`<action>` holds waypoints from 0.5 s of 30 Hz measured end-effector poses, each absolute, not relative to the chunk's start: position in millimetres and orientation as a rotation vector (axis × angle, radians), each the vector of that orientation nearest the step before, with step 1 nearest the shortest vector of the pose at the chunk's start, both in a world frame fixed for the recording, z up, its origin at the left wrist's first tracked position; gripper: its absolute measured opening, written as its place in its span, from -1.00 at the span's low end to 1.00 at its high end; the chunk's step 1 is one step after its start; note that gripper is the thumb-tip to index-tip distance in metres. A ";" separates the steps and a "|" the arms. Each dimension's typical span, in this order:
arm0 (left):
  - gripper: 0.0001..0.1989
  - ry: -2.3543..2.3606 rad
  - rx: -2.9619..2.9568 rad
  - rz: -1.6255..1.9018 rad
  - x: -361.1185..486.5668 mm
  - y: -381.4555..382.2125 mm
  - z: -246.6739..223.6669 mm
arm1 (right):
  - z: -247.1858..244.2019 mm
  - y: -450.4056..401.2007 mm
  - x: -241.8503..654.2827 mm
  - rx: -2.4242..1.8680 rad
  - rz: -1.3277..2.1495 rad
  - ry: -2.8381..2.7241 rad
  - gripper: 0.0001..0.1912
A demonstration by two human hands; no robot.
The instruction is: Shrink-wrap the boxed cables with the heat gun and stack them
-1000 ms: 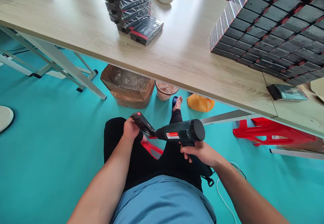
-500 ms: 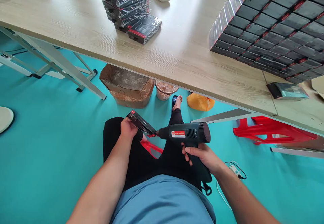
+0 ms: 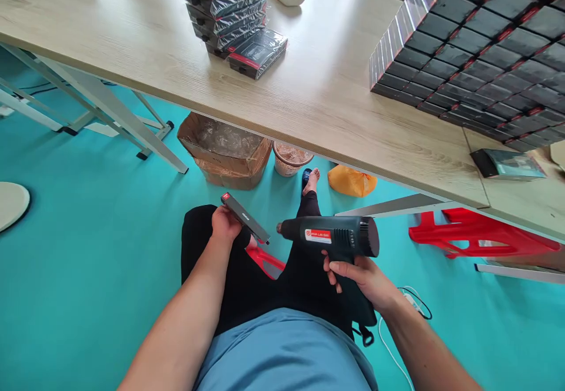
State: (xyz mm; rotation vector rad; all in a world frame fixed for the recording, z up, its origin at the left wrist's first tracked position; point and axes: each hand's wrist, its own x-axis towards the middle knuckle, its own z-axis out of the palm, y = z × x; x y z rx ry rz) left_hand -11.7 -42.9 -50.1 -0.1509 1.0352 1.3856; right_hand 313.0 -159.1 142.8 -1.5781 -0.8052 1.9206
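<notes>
Over my lap, my left hand [image 3: 226, 224] is closed on one end of a slim black box [image 3: 245, 218] with a red corner. The box slants down to the right, its narrow side turned up toward me. My right hand [image 3: 355, 273] grips the handle of a dark heat gun [image 3: 331, 235] with a red and white label. The gun's nozzle points left at the box's lower end, with a small gap between them.
On the wooden table [image 3: 318, 102] stand a stack of film-wrapped boxes [image 3: 238, 2], a single wrapped box [image 3: 258, 52] and a large block of black boxes [image 3: 481, 55]. Below are a carton of clear film [image 3: 225, 155], a wastebasket [image 3: 289, 158] and an orange bag [image 3: 352, 180].
The heat gun has drawn back to the right, opening a gap from the box. My left hand has turned the box so its narrow side shows.
</notes>
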 end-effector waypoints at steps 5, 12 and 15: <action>-0.62 0.853 -0.250 1.121 -3.7 -48.4 -34.9 | 151.3 -161.7 328.1 -1.467 2.122 -0.729 -0.56; -0.13 0.656 -0.168 0.821 9.1 -63.5 -19.1 | 138.9 -142.4 326.5 -1.490 2.102 -0.720 -0.62; -0.17 0.703 -0.112 0.752 12.7 -70.5 -7.0 | 127.4 -119.5 310.7 -1.532 1.906 -0.603 -0.69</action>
